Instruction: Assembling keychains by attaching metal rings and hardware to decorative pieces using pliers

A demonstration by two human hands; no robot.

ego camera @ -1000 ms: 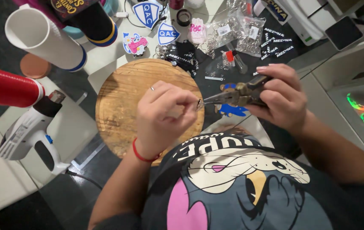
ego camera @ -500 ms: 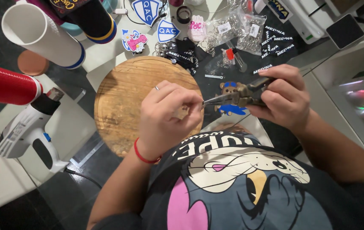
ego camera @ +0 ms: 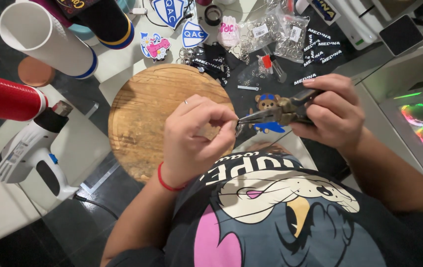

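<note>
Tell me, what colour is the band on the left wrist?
Red, clearest in the head view.

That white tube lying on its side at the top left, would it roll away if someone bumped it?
Probably. The white tube is round and lies on its side, so a nudge could set it rolling. Its open end looks hollow and thin-walled, so it is likely light for its size. The red tube beside it might stop it.

Bright, even overhead light, sharp focus around the round wooden board (ego camera: 157, 118) (edges beyond it bend slightly), soft shadows beneath it.
</note>
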